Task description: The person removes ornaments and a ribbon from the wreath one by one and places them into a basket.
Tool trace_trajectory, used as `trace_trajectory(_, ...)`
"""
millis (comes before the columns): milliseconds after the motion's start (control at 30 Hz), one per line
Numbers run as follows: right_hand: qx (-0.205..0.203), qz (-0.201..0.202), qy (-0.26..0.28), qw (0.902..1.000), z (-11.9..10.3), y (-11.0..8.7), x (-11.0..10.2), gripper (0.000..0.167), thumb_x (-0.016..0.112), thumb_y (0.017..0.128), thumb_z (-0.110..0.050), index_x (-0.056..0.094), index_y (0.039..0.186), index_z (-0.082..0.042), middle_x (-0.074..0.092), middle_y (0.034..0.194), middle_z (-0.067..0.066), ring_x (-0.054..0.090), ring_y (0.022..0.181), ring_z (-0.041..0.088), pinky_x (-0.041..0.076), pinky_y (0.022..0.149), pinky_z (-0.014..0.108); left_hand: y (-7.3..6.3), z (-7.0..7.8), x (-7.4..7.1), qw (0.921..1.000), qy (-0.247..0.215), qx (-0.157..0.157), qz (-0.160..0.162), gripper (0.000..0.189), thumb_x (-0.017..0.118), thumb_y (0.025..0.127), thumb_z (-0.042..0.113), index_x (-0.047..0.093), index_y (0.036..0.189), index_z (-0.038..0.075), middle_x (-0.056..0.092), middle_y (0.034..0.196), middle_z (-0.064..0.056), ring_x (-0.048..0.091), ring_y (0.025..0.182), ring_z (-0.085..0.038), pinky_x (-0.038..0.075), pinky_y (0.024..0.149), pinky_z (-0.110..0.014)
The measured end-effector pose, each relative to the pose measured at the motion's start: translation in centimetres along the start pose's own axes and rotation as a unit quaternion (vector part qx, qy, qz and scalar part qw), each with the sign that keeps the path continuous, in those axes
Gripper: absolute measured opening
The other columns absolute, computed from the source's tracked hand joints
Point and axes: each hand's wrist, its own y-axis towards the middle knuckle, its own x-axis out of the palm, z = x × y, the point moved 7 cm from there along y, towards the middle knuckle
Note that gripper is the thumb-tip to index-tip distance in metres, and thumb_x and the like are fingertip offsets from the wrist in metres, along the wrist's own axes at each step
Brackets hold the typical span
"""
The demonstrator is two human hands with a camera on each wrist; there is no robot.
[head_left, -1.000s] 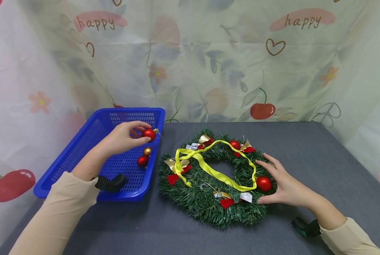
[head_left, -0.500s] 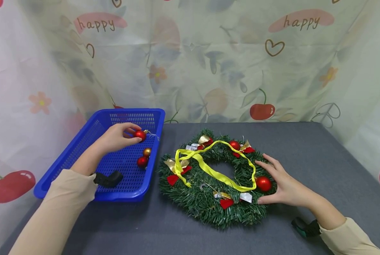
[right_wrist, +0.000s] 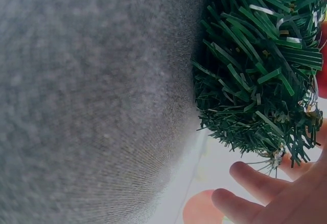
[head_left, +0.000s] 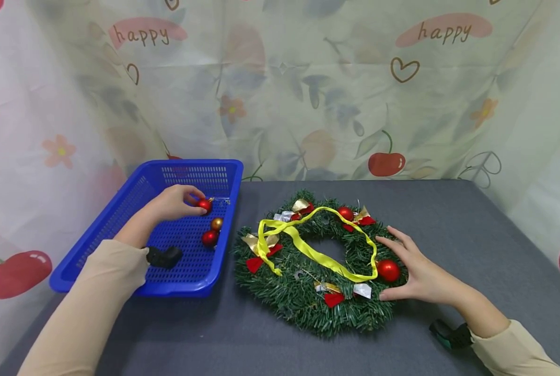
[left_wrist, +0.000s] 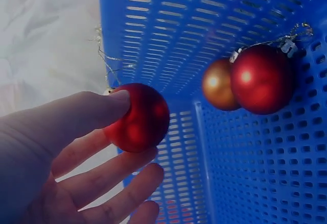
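Observation:
Inside the blue basket, my left hand (head_left: 176, 202) pinches a red Christmas bauble (left_wrist: 138, 118) between thumb and fingers, its silvery string trailing toward the basket's side. A gold bauble (left_wrist: 218, 84) and another red bauble (left_wrist: 261, 79) lie together below it on the basket floor. My right hand (head_left: 421, 272) rests at the right edge of a green wreath (head_left: 303, 308), fingers and thumb spread to either side of a red bauble (head_left: 388, 271) there. Across the wreath loops a yellow ribbon (head_left: 317, 255). Red, gold and silver bows and one more red bauble (head_left: 346, 213) decorate it.
The blue basket (head_left: 214, 269) stands on the left of the grey-covered table (head_left: 440, 219), its right rim close to the wreath. A patterned curtain (head_left: 284, 94) hangs behind the table and along both sides.
My left hand has moved left and then lower into the basket with the red bauble, away from the right rim. The right hand and the wreath have stayed put.

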Motion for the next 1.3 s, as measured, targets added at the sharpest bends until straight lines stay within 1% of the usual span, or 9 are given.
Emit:
trace_trajectory(233, 0.001, 0.0, 0.001, 1.0, 0.0, 0.0, 0.0, 0.098, 0.082, 0.068, -0.036, 0.026, 0.145, -0.009, 0.004, 0.152, 0.025, 0.018, 0.133, 0.051, 0.036, 0.088, 0.07, 0.4, -0.5, 0.7, 0.9993, 0.028, 0.008, -0.025, 0.038, 0.066, 0.085, 0.021, 0.06, 0.114, -0.003, 0.063, 0.108, -0.027, 0.059, 0.099, -0.038, 0.049, 0.083, -0.048)
trace_trajectory(433, 0.003, 0.001, 0.001, 1.0, 0.0, 0.0, 0.0, 0.098, 0.082, 0.068, -0.037, 0.027, 0.145, -0.009, 0.004, 0.152, 0.024, 0.019, 0.132, 0.052, 0.036, 0.088, 0.069, 0.5, -1.0, 1.3, 0.9987, 0.028, -0.004, -0.044, 0.038, 0.066, 0.085, 0.021, 0.06, 0.113, -0.003, 0.062, 0.108, -0.027, 0.059, 0.099, -0.038, 0.049, 0.084, -0.048)
trace_trajectory(633, 0.004, 0.001, 0.0, 1.0, 0.0, 0.0, 0.0, 0.098, 0.082, 0.068, -0.037, 0.027, 0.145, -0.009, 0.004, 0.152, 0.024, 0.019, 0.132, 0.051, 0.036, 0.088, 0.07, 0.6, -1.4, 1.5, 0.9981, 0.027, -0.012, -0.054, 0.038, 0.066, 0.084, 0.021, 0.06, 0.113, -0.004, 0.063, 0.108, -0.027, 0.06, 0.099, -0.038, 0.049, 0.084, -0.048)
trace_trajectory(933, 0.001, 0.002, -0.002, 1.0, 0.0, 0.0, 0.0, 0.098, 0.082, 0.068, -0.037, 0.028, 0.145, -0.009, 0.005, 0.151, 0.026, 0.019, 0.132, 0.05, 0.036, 0.088, 0.069, 0.8, -1.9, 1.8, 0.9977, 0.021, -0.017, -0.062, 0.039, 0.065, 0.085, 0.021, 0.059, 0.113, -0.005, 0.063, 0.109, -0.027, 0.06, 0.101, -0.038, 0.049, 0.086, -0.048)
trace_trajectory(1167, 0.0, 0.001, -0.003, 1.0, 0.0, 0.0, 0.0, 0.098, 0.082, 0.068, -0.036, 0.028, 0.145, -0.009, 0.005, 0.151, 0.026, 0.019, 0.132, 0.051, 0.036, 0.088, 0.069, 0.8, -2.1, 2.0, 0.9969, 0.013, -0.023, -0.074, 0.041, 0.062, 0.087, 0.021, 0.056, 0.119, -0.004, 0.063, 0.113, -0.027, 0.061, 0.103, -0.038, 0.048, 0.088, -0.049)
trace_trajectory(1300, 0.001, 0.0, -0.003, 1.0, 0.1, 0.0, 0.0, 0.097, 0.082, 0.069, -0.036, 0.028, 0.145, -0.01, 0.005, 0.151, 0.026, 0.019, 0.132, 0.051, 0.037, 0.087, 0.069, 0.7, -1.8, 1.8, 0.9976, 0.007, -0.019, -0.066, 0.042, 0.061, 0.088, 0.02, 0.055, 0.121, -0.005, 0.061, 0.116, -0.028, 0.061, 0.104, -0.039, 0.049, 0.087, -0.048)
